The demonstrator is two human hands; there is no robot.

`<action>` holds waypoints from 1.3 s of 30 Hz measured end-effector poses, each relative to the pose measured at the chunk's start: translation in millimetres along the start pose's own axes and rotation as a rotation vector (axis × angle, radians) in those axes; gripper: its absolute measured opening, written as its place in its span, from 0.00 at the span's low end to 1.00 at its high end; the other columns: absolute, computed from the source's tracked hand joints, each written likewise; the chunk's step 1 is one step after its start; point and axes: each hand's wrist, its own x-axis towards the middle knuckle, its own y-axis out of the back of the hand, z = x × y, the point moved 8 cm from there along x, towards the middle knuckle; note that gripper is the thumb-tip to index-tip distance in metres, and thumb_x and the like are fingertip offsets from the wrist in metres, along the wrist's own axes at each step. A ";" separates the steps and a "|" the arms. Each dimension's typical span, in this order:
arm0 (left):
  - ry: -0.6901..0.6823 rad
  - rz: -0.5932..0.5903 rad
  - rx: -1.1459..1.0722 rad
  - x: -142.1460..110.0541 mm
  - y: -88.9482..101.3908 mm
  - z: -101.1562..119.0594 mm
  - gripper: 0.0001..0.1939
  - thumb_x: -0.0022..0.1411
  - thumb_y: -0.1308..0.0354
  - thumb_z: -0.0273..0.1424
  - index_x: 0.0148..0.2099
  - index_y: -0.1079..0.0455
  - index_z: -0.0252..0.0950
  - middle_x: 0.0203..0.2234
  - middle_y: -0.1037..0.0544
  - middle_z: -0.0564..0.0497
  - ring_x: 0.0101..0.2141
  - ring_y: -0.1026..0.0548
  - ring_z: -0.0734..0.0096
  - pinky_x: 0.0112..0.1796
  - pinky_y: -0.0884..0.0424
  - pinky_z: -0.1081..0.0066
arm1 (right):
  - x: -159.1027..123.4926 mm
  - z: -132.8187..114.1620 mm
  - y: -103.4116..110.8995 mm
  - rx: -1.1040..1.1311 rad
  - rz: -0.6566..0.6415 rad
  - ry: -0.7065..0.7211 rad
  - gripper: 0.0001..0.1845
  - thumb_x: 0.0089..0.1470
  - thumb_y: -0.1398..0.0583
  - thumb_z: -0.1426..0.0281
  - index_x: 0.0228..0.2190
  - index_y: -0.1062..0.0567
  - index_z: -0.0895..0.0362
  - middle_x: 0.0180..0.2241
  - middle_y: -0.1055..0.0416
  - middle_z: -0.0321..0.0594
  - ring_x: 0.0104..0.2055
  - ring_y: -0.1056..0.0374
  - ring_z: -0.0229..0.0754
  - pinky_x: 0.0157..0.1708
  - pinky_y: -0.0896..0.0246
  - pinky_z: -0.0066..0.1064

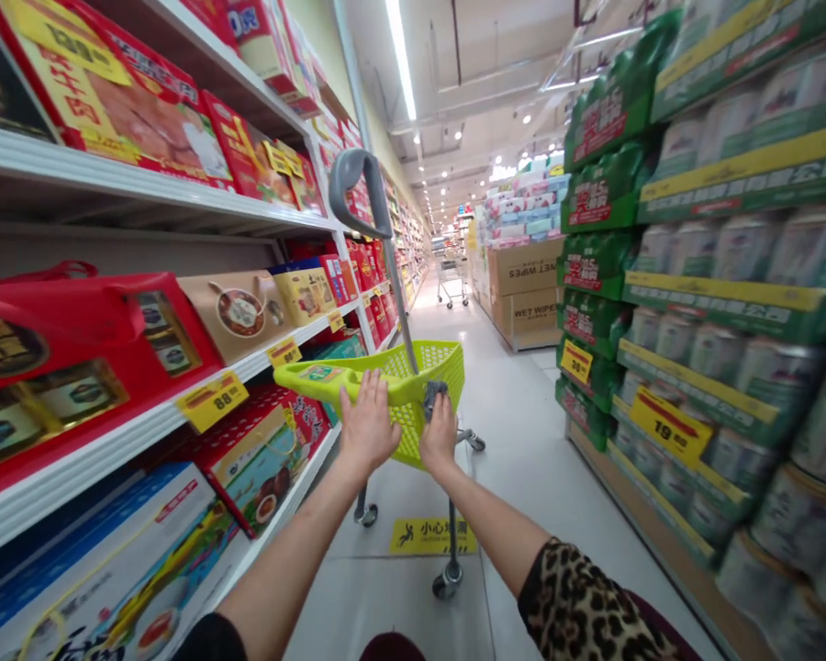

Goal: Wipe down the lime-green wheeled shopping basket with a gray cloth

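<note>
A lime-green shopping cart with a perforated plastic basket stands in front of me on grey legs with casters. Its long grey handle rises at the far side. My left hand rests on the near rim, fingers over the edge and thumb on the outer side, beside a coloured label. To its right, my right hand presses a crumpled dark grey cloth to the rim at the near right corner. The right fingertips are partly hidden by the cloth.
Shelves of red gift boxes line the left side close by. Stacked can packs rise on the right. Farther along are wet-wipes cartons and another cart. A yellow caution sticker lies on the floor.
</note>
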 end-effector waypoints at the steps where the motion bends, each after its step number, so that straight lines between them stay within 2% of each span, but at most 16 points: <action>1: -0.045 -0.014 0.030 3.9 1.6 3.0 0.35 0.50 0.49 0.31 0.61 0.48 0.30 0.63 0.49 0.39 0.63 0.53 0.54 0.57 0.58 0.41 | 4.3 -7.2 4.5 0.011 -0.003 0.008 0.33 0.48 0.54 0.82 0.58 0.44 0.67 0.61 0.50 0.55 0.64 0.56 0.48 0.59 0.57 0.46; 3: -0.124 -0.054 0.076 12.8 2.5 10.6 0.36 0.50 0.49 0.31 0.62 0.48 0.35 0.63 0.49 0.40 0.62 0.51 0.53 0.57 0.60 0.39 | 11.3 -21.2 10.8 0.030 -0.007 0.033 0.34 0.49 0.55 0.83 0.59 0.46 0.64 0.63 0.53 0.50 0.65 0.60 0.45 0.60 0.61 0.45; 5: -0.160 -0.106 0.104 21.3 0.3 17.6 0.35 0.50 0.48 0.32 0.62 0.47 0.39 0.61 0.44 0.40 0.60 0.46 0.51 0.56 0.60 0.38 | 13.4 -24.6 9.1 0.034 -0.035 0.018 0.34 0.51 0.56 0.83 0.60 0.46 0.63 0.64 0.55 0.48 0.65 0.61 0.44 0.60 0.63 0.45; 8: -0.162 -0.148 0.121 28.8 -2.6 24.5 0.30 0.52 0.50 0.36 0.59 0.42 0.38 0.55 0.34 0.38 0.56 0.38 0.51 0.56 0.62 0.37 | 5.3 -4.8 -6.8 0.009 -0.142 -0.086 0.32 0.53 0.56 0.82 0.60 0.46 0.64 0.64 0.56 0.49 0.65 0.60 0.46 0.61 0.65 0.48; 12: -0.199 -0.141 0.140 30.2 -2.9 28.1 0.29 0.54 0.52 0.37 0.58 0.40 0.35 0.52 0.31 0.39 0.55 0.38 0.51 0.55 0.66 0.37 | -9.0 23.1 -21.1 0.012 -0.267 -0.238 0.32 0.52 0.59 0.84 0.60 0.46 0.64 0.63 0.56 0.51 0.65 0.60 0.47 0.60 0.64 0.49; 14: -0.234 -0.149 0.153 30.1 -3.9 28.6 0.29 0.54 0.52 0.37 0.58 0.40 0.34 0.53 0.32 0.39 0.56 0.39 0.51 0.55 0.68 0.37 | -6.3 13.1 -16.9 0.049 -0.255 -0.214 0.32 0.53 0.56 0.82 0.60 0.48 0.65 0.64 0.58 0.51 0.65 0.62 0.47 0.60 0.64 0.48; 17: -0.258 -0.156 0.135 31.2 -5.2 28.6 0.29 0.54 0.53 0.38 0.58 0.40 0.34 0.53 0.32 0.39 0.57 0.41 0.49 0.55 0.70 0.37 | 6.1 -21.2 -3.8 0.123 -0.171 -0.092 0.35 0.54 0.50 0.76 0.62 0.53 0.63 0.65 0.63 0.50 0.66 0.65 0.48 0.61 0.63 0.47; 19: -0.239 -0.152 0.108 32.7 -5.5 28.1 0.28 0.55 0.54 0.39 0.57 0.40 0.35 0.54 0.32 0.40 0.57 0.41 0.50 0.56 0.71 0.38 | 11.6 -30.9 -0.7 0.156 -0.139 -0.092 0.36 0.54 0.48 0.73 0.62 0.54 0.62 0.65 0.66 0.50 0.66 0.65 0.49 0.60 0.60 0.46; 21: -0.215 -0.146 0.088 33.6 -5.7 28.0 0.28 0.55 0.54 0.40 0.57 0.39 0.37 0.54 0.32 0.41 0.57 0.40 0.51 0.57 0.71 0.41 | 10.6 -22.5 -8.0 0.167 -0.175 -0.149 0.35 0.55 0.49 0.73 0.62 0.54 0.63 0.65 0.66 0.50 0.65 0.63 0.51 0.59 0.58 0.46; 25: -0.190 -0.136 0.066 32.5 -5.7 29.3 0.27 0.56 0.55 0.41 0.57 0.40 0.39 0.54 0.33 0.42 0.58 0.42 0.54 0.58 0.69 0.44 | -8.5 23.8 -36.2 0.147 -0.325 -0.322 0.34 0.52 0.51 0.81 0.61 0.49 0.64 0.64 0.60 0.52 0.65 0.61 0.53 0.59 0.59 0.49; 27: -0.182 -0.131 0.061 31.5 -5.2 29.3 0.27 0.57 0.55 0.41 0.57 0.40 0.40 0.54 0.33 0.43 0.58 0.42 0.54 0.58 0.69 0.45 | -14.4 36.0 -43.6 0.163 -0.325 -0.368 0.34 0.51 0.52 0.82 0.60 0.49 0.65 0.64 0.58 0.53 0.65 0.61 0.52 0.59 0.58 0.48; 29: -0.177 -0.123 0.045 31.0 -4.6 29.1 0.26 0.56 0.54 0.40 0.57 0.39 0.40 0.54 0.33 0.43 0.58 0.42 0.53 0.58 0.68 0.46 | -10.1 24.9 -41.3 0.216 -0.244 -0.298 0.33 0.52 0.51 0.80 0.60 0.49 0.67 0.64 0.58 0.54 0.65 0.63 0.50 0.60 0.59 0.46; 32: -0.176 -0.110 0.021 31.1 -4.6 28.0 0.27 0.54 0.53 0.40 0.56 0.37 0.39 0.53 0.32 0.43 0.58 0.41 0.50 0.58 0.67 0.45 | 3.0 -18.0 -25.6 0.294 -0.066 -0.085 0.33 0.55 0.51 0.74 0.61 0.52 0.68 0.65 0.62 0.52 0.66 0.67 0.47 0.62 0.61 0.40; 34: -0.177 -0.096 0.026 31.5 -4.6 26.4 0.26 0.54 0.53 0.41 0.55 0.36 0.40 0.52 0.31 0.44 0.57 0.40 0.50 0.58 0.66 0.45 | 7.1 -38.4 -19.6 0.304 -0.008 -0.005 0.33 0.57 0.51 0.71 0.61 0.53 0.67 0.65 0.64 0.50 0.66 0.69 0.47 0.62 0.62 0.40; 36: -0.182 -0.084 0.041 31.6 -4.5 24.6 0.25 0.55 0.54 0.42 0.54 0.36 0.40 0.51 0.29 0.45 0.56 0.37 0.53 0.58 0.65 0.46 | 5.7 -39.0 -23.9 0.283 -0.027 -0.002 0.32 0.57 0.51 0.72 0.61 0.52 0.66 0.65 0.64 0.49 0.66 0.69 0.48 0.62 0.61 0.42; 39: -0.186 -0.073 0.060 31.2 -3.7 20.5 0.25 0.57 0.56 0.43 0.52 0.34 0.39 0.50 0.28 0.46 0.54 0.35 0.55 0.59 0.63 0.47 | -7.8 -4.9 -46.1 0.230 -0.158 -0.103 0.34 0.53 0.50 0.78 0.61 0.50 0.66 0.65 0.62 0.51 0.66 0.66 0.49 0.60 0.58 0.45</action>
